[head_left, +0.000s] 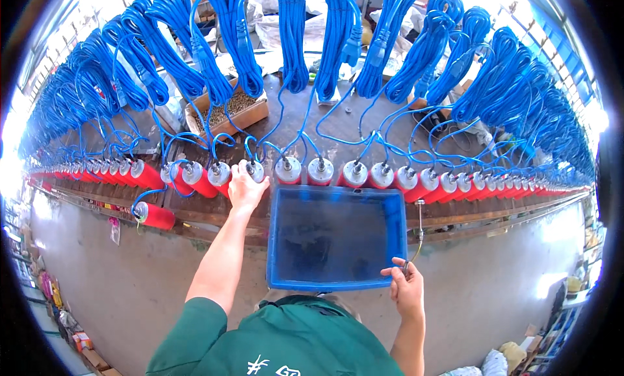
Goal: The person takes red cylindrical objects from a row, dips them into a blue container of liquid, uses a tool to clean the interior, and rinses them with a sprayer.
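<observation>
A long row of red cylinders with round silver caps, each with a blue cable leaving its top, stands along the bench edge. My left hand reaches up to this row, its fingers closed round the capped end of one red cylinder. Right of it, a blue plastic tub holds dark, see-through liquid. Beside the tub's lower right corner is my right hand, fingers curled at the lower end of a thin metal rod with a curved, brass-coloured tube. The rod's upper end meets the row.
Thick coiled bundles of blue cable hang above the bench. A cardboard box of small brass-coloured parts sits behind the row. One red cylinder juts out at the left. Grey floor lies in front; bags and boxes line its edges.
</observation>
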A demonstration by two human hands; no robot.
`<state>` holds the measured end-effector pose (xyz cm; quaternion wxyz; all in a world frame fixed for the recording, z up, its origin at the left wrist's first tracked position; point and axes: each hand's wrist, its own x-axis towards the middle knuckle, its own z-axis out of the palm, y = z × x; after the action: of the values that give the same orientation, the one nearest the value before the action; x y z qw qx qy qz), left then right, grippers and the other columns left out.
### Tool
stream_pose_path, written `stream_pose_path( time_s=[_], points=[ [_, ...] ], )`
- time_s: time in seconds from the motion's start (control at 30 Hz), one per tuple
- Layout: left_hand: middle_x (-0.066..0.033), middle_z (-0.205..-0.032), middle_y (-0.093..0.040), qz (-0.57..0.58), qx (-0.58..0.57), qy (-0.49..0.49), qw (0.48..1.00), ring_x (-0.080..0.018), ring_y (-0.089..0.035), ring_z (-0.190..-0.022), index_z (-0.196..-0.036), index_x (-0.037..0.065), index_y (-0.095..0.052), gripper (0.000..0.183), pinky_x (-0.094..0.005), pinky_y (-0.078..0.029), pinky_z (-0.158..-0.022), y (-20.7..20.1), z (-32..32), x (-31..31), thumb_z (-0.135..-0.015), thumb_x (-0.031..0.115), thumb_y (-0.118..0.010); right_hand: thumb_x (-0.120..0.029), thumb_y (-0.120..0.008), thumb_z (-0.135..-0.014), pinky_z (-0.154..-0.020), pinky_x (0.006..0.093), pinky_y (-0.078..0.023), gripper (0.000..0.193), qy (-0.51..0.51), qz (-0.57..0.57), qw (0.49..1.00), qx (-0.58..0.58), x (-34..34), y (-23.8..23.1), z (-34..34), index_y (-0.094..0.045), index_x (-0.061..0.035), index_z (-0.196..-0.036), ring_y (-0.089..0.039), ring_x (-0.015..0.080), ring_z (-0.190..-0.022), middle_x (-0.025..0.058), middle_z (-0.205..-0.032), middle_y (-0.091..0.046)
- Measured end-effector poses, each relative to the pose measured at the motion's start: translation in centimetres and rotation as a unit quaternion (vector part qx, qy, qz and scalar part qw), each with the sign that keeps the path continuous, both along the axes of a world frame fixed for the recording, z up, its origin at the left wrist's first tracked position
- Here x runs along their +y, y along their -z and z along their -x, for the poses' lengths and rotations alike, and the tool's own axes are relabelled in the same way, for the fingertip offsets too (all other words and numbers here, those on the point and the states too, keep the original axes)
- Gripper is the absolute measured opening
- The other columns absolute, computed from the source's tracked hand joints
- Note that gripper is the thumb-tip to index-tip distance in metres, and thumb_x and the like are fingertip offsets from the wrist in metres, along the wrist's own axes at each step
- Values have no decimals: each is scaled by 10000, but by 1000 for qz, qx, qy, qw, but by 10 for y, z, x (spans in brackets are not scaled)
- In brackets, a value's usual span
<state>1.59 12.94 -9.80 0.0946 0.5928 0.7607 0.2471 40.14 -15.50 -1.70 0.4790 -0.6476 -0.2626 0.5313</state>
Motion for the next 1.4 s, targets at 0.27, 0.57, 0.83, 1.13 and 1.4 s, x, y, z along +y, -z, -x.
stream_pose_path(
  time_s=[0.27,0.57,0.83,1.13,1.4],
  points=[
    [-195,-1329,-587,10,-25,4,1000,-430,-648,-1218,-1438,57,-516,869,-532,-544,-1020,-3,-2,-8,-774,461,-904,-107,-645,-1069,-442,206,-392,312,13,-14,1000,8,24,4,-32,-611,66,-1326,-456,26,-491,155,-1003,-778],
    [-272,-1592,-478,-106,-218,93,966,-377,-487,-1482,-1654,-36,-293,1025,-469,-463,-1183,49,37,-37,-880,273,-889,-194,-760,-936,-767,394,-547,201,15,-81,865,-495,69,125,-156,-717,-14,-1012,-677,268,-802,146,-865,-693],
    [-181,-1543,-554,139,-457,116,871,-256,-545,-1411,-1598,-65,-408,673,-397,-416,-1213,9,-6,-154,-1061,217,-699,-220,-760,-889,-905,568,-566,319,-114,76,835,-532,114,179,-204,-623,-41,-1114,-701,478,-1041,265,-1049,-720],
    [-131,-1619,-500,141,-439,107,881,-299,-506,-1466,-1685,100,-363,923,-390,-403,-1224,-2,-40,-156,-797,-110,-505,-331,-813,-818,-863,472,-575,481,-104,77,895,-427,100,166,-205,-672,1,-1135,-749,362,-945,189,-946,-753],
    [-115,-1544,-566,105,-492,91,859,-269,-553,-1415,-1640,50,-434,907,-371,-415,-1207,8,-62,-163,-745,-97,-456,-109,-761,-939,-647,290,-486,222,-15,-44,973,-226,27,112,-135,-558,-56,-1011,-519,84,-718,-18,-794,-538]
  ],
)
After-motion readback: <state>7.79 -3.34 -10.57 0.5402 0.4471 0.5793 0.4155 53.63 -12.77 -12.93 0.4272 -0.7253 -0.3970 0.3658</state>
